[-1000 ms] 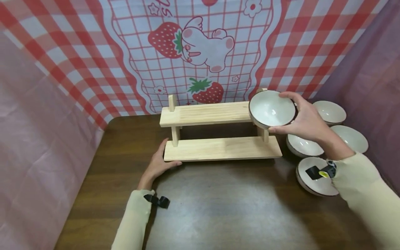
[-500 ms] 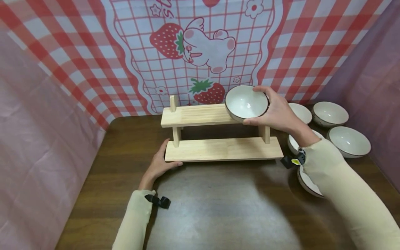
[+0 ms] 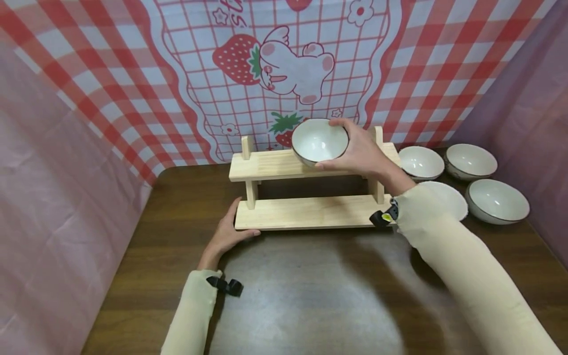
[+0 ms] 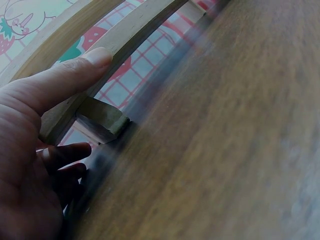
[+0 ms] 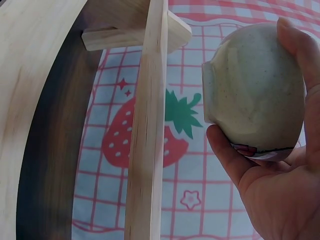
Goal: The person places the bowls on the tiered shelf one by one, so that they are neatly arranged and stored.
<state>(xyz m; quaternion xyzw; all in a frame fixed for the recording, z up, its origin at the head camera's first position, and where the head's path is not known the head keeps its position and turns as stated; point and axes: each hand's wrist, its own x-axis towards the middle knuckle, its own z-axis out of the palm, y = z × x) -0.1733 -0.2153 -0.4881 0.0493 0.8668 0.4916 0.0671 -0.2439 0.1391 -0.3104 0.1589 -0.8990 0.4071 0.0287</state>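
Note:
A white bowl (image 3: 319, 142) with a dark rim is held in my right hand (image 3: 359, 150), thumb near its base and fingers at the rim. The bowl hangs over the upper board of a two-tier wooden shelf (image 3: 310, 212). In the right wrist view a gap shows between the bowl's foot (image 5: 207, 92) and the board (image 5: 147, 125). My left hand (image 3: 225, 234) grips the left end of the shelf's lower board. In the left wrist view its thumb (image 4: 75, 75) lies along the board's edge, and the other fingers curl beside the shelf's foot (image 4: 102, 120).
Several more white bowls stand on the table at the right: one bowl (image 3: 421, 162) close to the shelf, another bowl (image 3: 471, 161) behind, a third bowl (image 3: 498, 201) further right. My right sleeve (image 3: 461, 261) covers part of that area. A checked cloth (image 3: 284, 59) hangs behind the shelf.
My right hand has carried the bowl leftward, from the upper board's right end to above its middle. The left hand keeps its grip on the shelf.

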